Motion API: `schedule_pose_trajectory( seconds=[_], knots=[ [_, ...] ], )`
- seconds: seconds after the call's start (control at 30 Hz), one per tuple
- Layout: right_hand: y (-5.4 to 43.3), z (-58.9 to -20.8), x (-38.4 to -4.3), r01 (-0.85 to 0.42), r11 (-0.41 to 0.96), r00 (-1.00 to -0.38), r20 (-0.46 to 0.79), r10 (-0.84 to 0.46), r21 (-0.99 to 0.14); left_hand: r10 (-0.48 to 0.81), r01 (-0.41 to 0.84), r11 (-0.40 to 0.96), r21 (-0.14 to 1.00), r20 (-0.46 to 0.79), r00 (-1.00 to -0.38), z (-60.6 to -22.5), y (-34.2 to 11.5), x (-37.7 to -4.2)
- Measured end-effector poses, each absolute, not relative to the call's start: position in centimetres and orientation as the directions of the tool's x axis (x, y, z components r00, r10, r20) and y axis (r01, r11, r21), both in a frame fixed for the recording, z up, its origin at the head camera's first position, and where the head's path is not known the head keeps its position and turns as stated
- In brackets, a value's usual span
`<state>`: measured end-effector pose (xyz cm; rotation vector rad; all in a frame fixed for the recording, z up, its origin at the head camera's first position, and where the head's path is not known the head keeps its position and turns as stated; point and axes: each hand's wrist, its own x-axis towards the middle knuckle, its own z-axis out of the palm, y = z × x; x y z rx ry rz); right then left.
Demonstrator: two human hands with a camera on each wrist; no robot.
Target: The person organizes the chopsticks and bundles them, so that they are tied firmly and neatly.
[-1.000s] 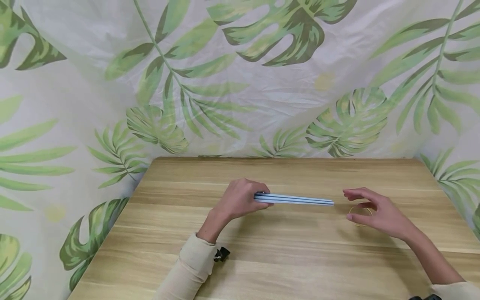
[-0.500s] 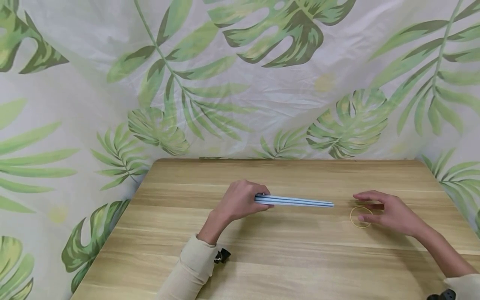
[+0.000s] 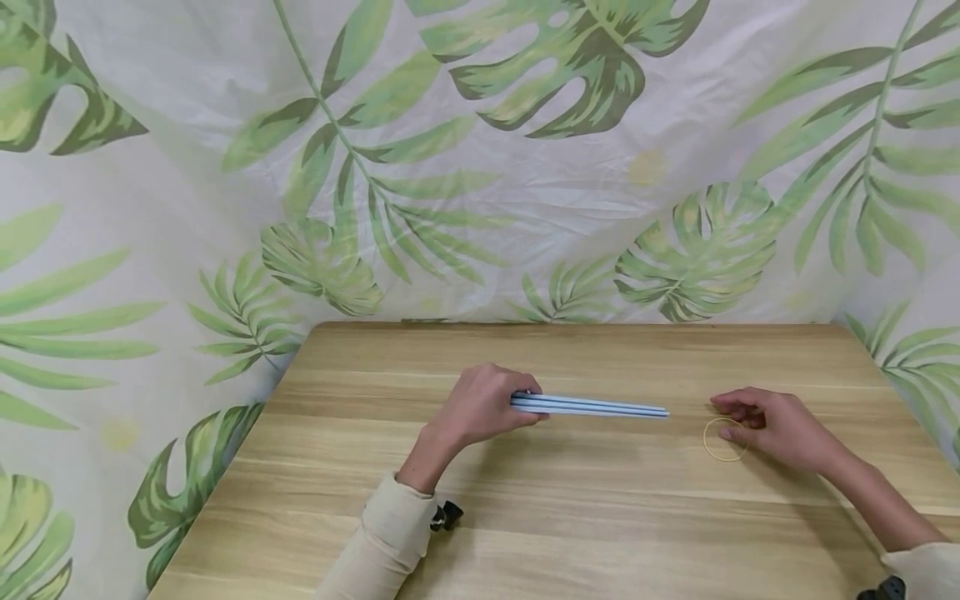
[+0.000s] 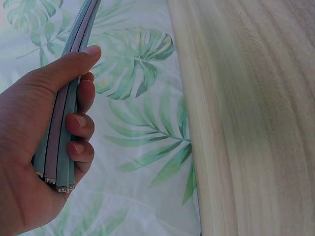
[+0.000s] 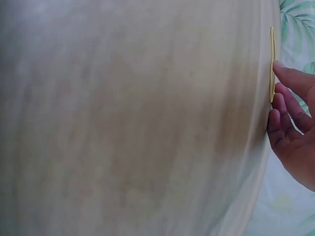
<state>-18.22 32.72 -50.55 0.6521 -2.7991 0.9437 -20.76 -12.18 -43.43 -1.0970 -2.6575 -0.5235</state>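
Observation:
A bundle of several light-blue chopsticks [image 3: 588, 406] points to the right above the table, its thin ends together. My left hand [image 3: 483, 404] grips the thick ends. In the left wrist view, thumb and fingers wrap the chopsticks [image 4: 61, 118], whose silvery end caps show at the palm. A thin yellow rubber band [image 3: 706, 451] makes a round loop beside my right hand [image 3: 783, 429]. The thumb tip overlaps the loop, while the loosely bent fingers stay apart from the thumb. Seen from the right wrist, the rubber band [image 5: 272, 44] looks like a narrow oval near the fingertips.
The wood-grain table [image 3: 570, 517] spans the area under both hands. Behind and at its sides hangs a pale cloth [image 3: 555, 208] printed with green leaves. A small black device [image 3: 447, 516] sits at the left cuff.
My right hand has drawn to the right, and its fingers have come a little closer to the thumb. The rubber band and the left hand with the chopsticks stay nearly in place.

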Motion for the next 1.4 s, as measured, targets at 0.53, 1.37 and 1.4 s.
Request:
schedule_pose_trajectory(
  seconds=[0.53,1.37,1.4],
  knots=[
    [32.4,-50.4,-19.1,-0.378,0.736,-0.923,0.167,-0.347,-0.561,0.639,0.717,0.659,0.228,0.332,-0.694,-43.7,-12.0,-20.8],
    [32.7,-50.4,-21.6,-0.499,0.685,-0.857,0.184,-0.481,-0.531,0.642,0.716,0.663,0.219,0.325,-0.695,-43.7,-11.4,-21.7],
    [32.6,-50.3,-21.5,-0.498,0.682,-0.858,0.192,-0.476,-0.535,0.643,0.715,0.663,0.220,0.323,-0.695,-43.6,-11.3,-21.7]
  ],
)
